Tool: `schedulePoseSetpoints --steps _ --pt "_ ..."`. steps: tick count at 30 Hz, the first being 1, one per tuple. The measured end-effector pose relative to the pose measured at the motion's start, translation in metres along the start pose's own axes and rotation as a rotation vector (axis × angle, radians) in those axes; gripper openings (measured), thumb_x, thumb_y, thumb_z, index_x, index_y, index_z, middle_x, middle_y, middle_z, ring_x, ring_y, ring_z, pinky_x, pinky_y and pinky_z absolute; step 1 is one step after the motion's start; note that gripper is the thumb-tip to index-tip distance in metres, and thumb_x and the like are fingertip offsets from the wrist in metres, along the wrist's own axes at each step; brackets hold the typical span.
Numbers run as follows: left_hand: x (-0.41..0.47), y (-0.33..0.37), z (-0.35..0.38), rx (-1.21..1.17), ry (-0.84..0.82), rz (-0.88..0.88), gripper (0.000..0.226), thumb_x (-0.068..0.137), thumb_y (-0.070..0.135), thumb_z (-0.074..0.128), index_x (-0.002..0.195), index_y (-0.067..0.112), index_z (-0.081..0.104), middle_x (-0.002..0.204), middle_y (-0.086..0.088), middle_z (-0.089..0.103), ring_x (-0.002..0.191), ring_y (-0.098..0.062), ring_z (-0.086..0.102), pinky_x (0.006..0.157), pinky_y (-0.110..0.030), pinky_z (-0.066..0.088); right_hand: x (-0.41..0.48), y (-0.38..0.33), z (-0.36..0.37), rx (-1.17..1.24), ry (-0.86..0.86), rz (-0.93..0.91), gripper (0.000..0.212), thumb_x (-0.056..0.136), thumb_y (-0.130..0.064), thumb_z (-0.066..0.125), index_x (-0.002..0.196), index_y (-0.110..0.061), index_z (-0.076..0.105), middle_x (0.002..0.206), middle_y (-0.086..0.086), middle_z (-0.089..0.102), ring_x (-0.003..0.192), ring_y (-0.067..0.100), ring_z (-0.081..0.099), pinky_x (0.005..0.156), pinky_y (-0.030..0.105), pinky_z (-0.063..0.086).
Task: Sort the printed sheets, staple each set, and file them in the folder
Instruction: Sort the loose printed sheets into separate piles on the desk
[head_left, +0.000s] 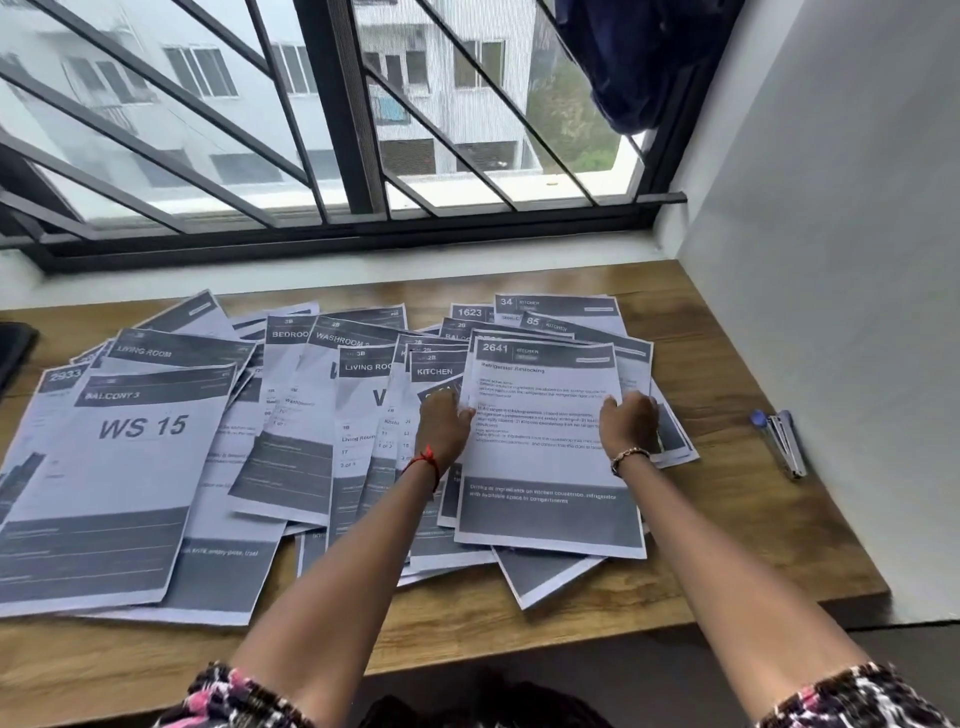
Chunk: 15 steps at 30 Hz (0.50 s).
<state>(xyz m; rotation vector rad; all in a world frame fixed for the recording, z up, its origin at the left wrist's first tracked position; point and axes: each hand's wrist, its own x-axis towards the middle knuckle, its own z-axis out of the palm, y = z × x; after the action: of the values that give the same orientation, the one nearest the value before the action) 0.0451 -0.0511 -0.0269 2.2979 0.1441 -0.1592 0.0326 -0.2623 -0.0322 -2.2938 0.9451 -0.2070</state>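
Printed sheets (311, 457) lie fanned and overlapping over most of the wooden bench (727, 519), from its left edge to right of its middle, reaching back almost to the far edge under the window (467, 104). On top of the right-hand heap lies the 2641 sheet (540, 457), headed Kitchen, Refrigerator Restocking, with its lower edge near the bench's front edge. The left hand (444, 426) grips this sheet at its left edge, fingers curled, and the right hand (628, 421) grips its right edge in the same way, so the two hands are apart with the page between them. A red thread (423, 460) is tied at the left wrist and a bracelet (628, 457) sits on the right. Toward the front left corner a WS 15 sheet (130, 467), headed Balcony 3, tops another heap. A stapler (782, 441) lies alone near the right edge, apart from the paper. A dark object (13, 353) at the left edge is cut off; what it is cannot be told.
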Motion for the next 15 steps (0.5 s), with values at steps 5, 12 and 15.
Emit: schedulePoseSetpoints --steps 5,12,15 --pt "0.0020 0.0062 0.0045 -0.040 -0.026 -0.017 0.025 0.086 0.004 0.060 0.065 0.011 0.048 0.083 -0.010 0.049 0.081 -0.020 0.043 0.069 -0.027 0.032 -0.0005 0.0015 0.0041 -0.033 -0.065 0.026 0.036 0.088 -0.023 0.055 0.110 0.005 0.058 0.122 0.025 0.053 0.116 0.038 0.049 0.091 0.040 0.042" --pt "0.0022 0.0043 0.0088 -0.078 -0.031 -0.003 0.016 0.087 -0.002 0.053 0.093 -0.005 0.067 0.092 -0.014 0.066 0.083 -0.023 0.058 0.077 -0.027 0.048 0.0005 0.0040 0.0067 0.034 -0.065 0.016 0.027 0.084 -0.004 0.048 0.106 0.007 0.058 0.120 0.025 0.051 0.112 0.038 0.049 0.087 0.037 0.043" --pt "0.0021 0.0058 0.0099 -0.059 -0.022 -0.040 0.026 0.093 0.009 0.052 0.076 -0.007 0.062 0.077 -0.016 0.058 0.071 -0.024 0.053 0.064 -0.030 0.043 0.0007 0.0065 0.0058 0.034 -0.022 -0.030 0.030 0.078 0.005 0.044 0.104 0.006 0.060 0.116 0.025 0.053 0.109 0.038 0.048 0.085 0.036 0.043"
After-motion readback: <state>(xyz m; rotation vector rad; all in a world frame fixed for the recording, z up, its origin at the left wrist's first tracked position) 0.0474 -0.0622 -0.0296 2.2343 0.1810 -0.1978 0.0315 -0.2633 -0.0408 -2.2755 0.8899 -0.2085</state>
